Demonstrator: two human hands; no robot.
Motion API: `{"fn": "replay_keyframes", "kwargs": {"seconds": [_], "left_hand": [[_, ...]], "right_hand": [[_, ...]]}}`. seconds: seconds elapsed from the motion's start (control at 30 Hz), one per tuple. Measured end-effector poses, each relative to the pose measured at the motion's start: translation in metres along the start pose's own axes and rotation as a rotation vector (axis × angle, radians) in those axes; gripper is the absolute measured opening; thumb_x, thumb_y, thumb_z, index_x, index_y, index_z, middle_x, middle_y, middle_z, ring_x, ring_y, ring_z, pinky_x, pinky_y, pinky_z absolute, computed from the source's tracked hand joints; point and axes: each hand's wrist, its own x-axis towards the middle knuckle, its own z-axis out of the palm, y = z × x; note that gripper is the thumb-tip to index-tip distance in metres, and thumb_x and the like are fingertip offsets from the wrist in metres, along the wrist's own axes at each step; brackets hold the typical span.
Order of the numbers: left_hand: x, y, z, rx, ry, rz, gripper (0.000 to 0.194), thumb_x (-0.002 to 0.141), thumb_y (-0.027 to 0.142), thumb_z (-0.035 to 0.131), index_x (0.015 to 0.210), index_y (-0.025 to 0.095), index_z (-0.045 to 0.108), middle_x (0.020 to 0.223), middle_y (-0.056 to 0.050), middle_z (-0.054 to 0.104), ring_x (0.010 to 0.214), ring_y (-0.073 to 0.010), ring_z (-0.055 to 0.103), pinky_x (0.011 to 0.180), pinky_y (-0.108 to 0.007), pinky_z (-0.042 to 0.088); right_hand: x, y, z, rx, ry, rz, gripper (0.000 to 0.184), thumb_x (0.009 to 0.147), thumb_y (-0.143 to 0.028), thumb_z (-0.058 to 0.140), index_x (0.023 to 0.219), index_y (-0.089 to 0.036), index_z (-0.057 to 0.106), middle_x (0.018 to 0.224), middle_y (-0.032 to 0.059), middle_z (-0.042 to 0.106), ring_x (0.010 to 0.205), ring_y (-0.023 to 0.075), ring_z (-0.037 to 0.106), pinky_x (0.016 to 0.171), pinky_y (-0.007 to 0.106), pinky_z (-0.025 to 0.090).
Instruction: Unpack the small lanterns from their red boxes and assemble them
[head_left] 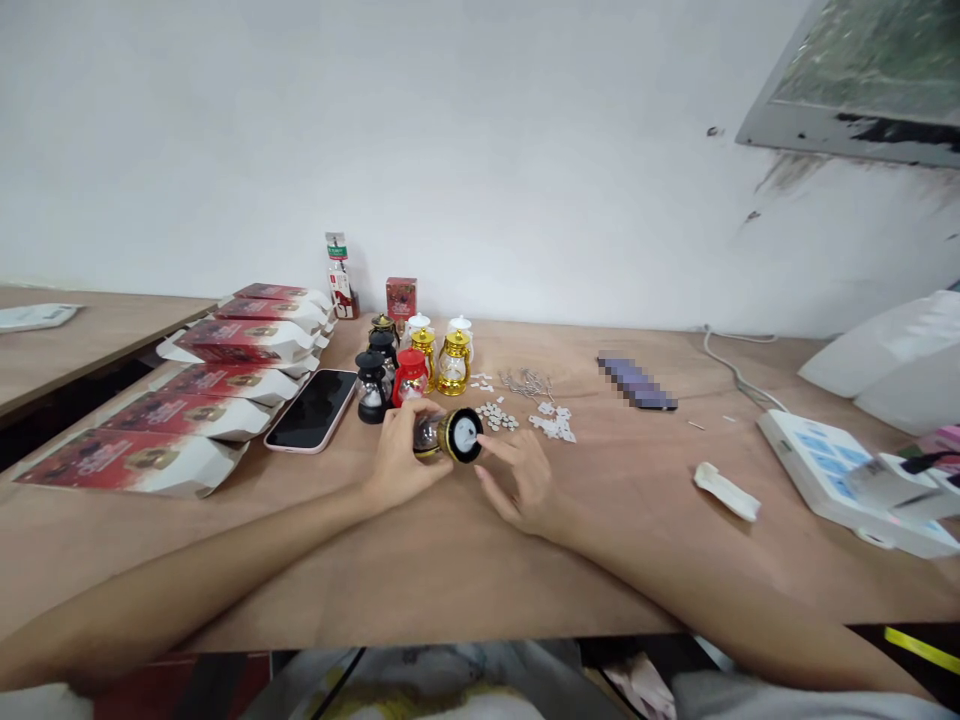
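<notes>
My left hand (401, 455) is wrapped around a small black-and-gold lantern (433, 434), tipped on its side. Its round base, with a pale disc in the middle, faces my right hand. The index finger of my right hand (529, 485) is at the edge of that base, thumb held apart below and nothing visible gripped. Beyond my left hand stand several upright lanterns, among them a red one (410, 377), a black one (371, 388) and a gold one (454, 364). Small white round pieces (497, 417), white flat pieces (555, 423) and metal wire loops (527, 383) lie past my right hand.
A pink-edged phone (312, 411) lies left of the lanterns, beside a row of red-and-white boxes (150, 458). Toward the wall are a small red box (402, 297) and a bottle (343, 290). To the right are a pixelated purple object (636, 383), a crumpled white strip (726, 491) and a power strip (817, 470).
</notes>
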Motion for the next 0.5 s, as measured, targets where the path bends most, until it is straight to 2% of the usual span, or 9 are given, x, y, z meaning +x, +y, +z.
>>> {"fn": "replay_keyframes", "kwargs": {"seconds": [0.5], "left_hand": [[0.0010, 0.0018, -0.0007, -0.015, -0.018, -0.037, 0.044, 0.057, 0.011, 0.064, 0.096, 0.021, 0.046, 0.097, -0.004, 0.059, 0.094, -0.0232, 0.056, 0.085, -0.039, 0.044]], "right_hand": [[0.0010, -0.0007, 0.0001, -0.060, -0.035, -0.032, 0.045, 0.081, -0.007, 0.049, 0.125, -0.014, 0.040, 0.074, 0.0039, 0.054, 0.067, 0.0184, 0.046, 0.059, 0.030, 0.038]]}}
